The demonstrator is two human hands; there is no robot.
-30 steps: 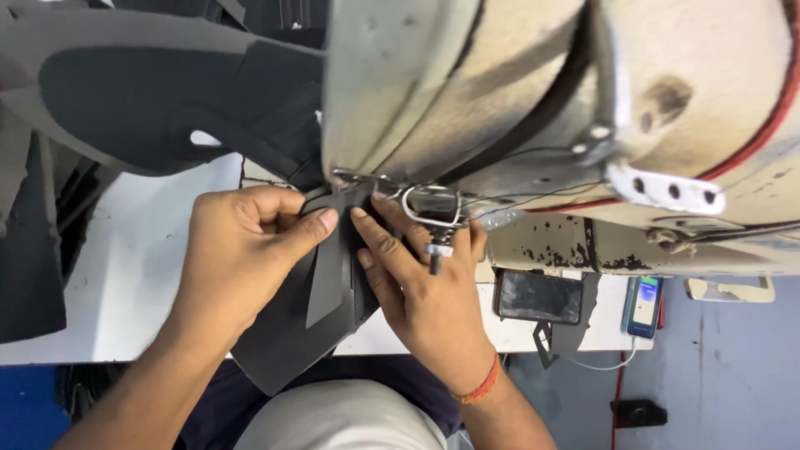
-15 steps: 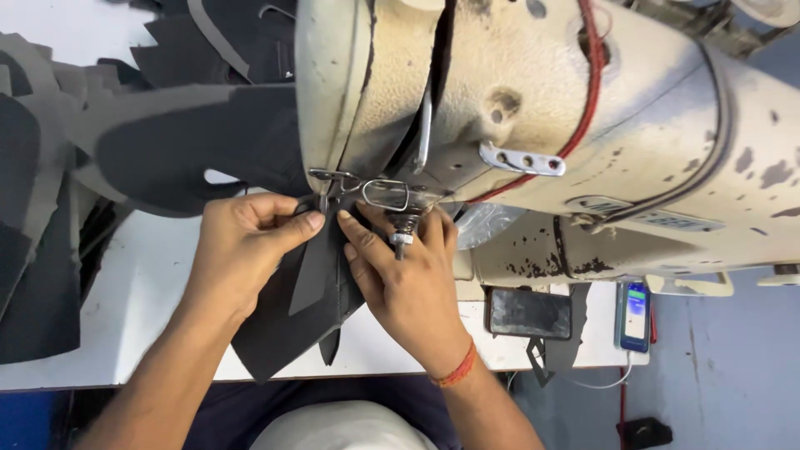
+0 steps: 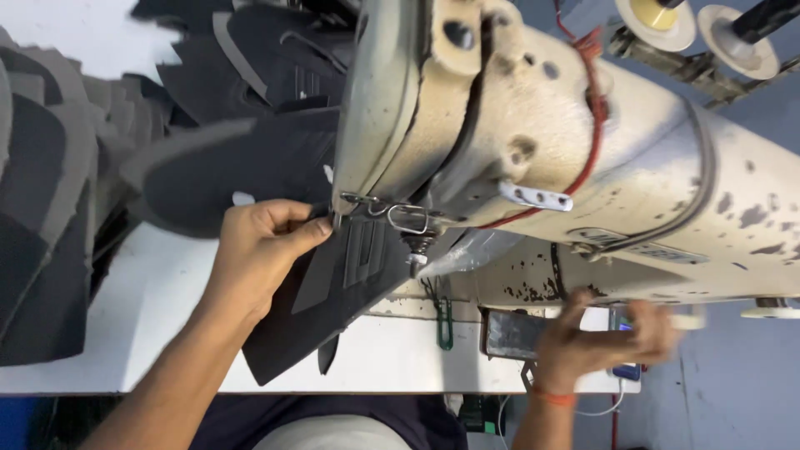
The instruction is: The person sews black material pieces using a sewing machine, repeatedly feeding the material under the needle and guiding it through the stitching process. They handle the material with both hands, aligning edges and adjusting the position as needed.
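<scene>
My left hand pinches the upper edge of a black shoe-upper piece that lies under the head of a cream sewing machine, close to the needle and presser foot. A grey strip runs along the piece beside my fingers. My right hand is blurred, off to the right below the machine arm, near a small dark device at the table's front edge; whether it grips anything is unclear.
Stacks of black and grey cut shoe pieces cover the left and back of the white table. Thread spools stand at the top right. A green clip hangs at the table edge.
My right hand has left the black piece and swung right, below the machine arm. The left hand keeps its pinch on the piece. The camera view has shifted left.
</scene>
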